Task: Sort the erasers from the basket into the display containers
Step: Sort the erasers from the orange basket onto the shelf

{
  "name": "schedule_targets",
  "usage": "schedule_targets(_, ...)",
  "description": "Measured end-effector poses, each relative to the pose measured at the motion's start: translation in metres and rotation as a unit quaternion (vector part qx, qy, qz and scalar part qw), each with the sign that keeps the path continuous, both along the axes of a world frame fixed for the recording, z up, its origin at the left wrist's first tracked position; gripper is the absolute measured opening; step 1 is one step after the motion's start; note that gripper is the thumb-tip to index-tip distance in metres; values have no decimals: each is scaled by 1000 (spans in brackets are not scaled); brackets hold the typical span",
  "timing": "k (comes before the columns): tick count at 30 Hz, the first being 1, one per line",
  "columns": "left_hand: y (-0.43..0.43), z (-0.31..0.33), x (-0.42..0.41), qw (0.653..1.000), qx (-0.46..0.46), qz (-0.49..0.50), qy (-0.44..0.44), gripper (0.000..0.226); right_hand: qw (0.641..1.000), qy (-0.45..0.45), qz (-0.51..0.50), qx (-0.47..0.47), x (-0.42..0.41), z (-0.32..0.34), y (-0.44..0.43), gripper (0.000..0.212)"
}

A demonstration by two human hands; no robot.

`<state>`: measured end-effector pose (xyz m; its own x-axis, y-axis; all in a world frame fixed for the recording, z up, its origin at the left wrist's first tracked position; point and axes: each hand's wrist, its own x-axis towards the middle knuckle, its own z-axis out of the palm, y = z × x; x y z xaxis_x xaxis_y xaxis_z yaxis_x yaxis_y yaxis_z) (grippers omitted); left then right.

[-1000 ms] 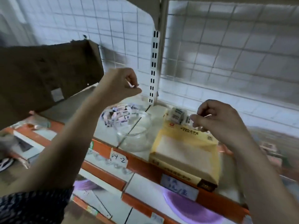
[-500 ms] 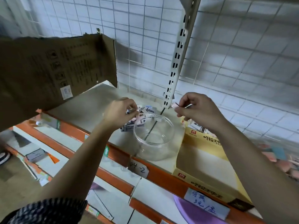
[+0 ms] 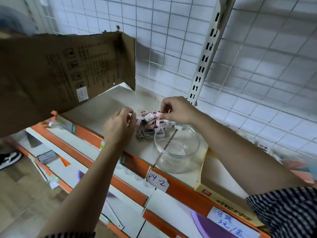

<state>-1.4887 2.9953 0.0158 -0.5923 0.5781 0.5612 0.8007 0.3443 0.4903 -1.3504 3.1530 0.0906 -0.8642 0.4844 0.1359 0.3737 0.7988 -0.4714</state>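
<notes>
A pile of small pink and white boxed erasers [image 3: 150,125] lies on the shelf behind a clear round plastic container [image 3: 177,148], which holds nothing I can see. My right hand [image 3: 173,109] hovers over the back of the pile and pinches one pink eraser [image 3: 158,114] between thumb and fingers. My left hand [image 3: 120,125] is at the pile's left side with its fingers curled; a pale eraser edge shows at its fingertips, but I cannot tell whether it holds it.
A brown cardboard flap [image 3: 60,74] hangs over the shelf's left half. A yellow open box [image 3: 221,194] sits right of the container. The orange shelf edge [image 3: 137,167] carries a "04-2" label [image 3: 157,180]. A slotted upright [image 3: 204,62] stands behind, with wire grid panels.
The view has tilted down and closer. My right hand has moved left from above the yellow box to over the eraser pile, now pinching a pink eraser. My left hand stays by the pile.
</notes>
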Motion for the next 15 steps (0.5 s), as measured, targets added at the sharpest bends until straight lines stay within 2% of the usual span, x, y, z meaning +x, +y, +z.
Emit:
schedule_targets(8,0,-1,-2,1000,1,-11,-17,20,997,43,-39,-49,8,-1,0,9)
schedule_targets(12,6,18,1,997,55,-38,-41,24,992,77,-82,-59,53,17,-3,4)
schedule_targets(15,17,53,26,991,109,-76,-11,26,983,114,-131,-64,98,31,-10,4)
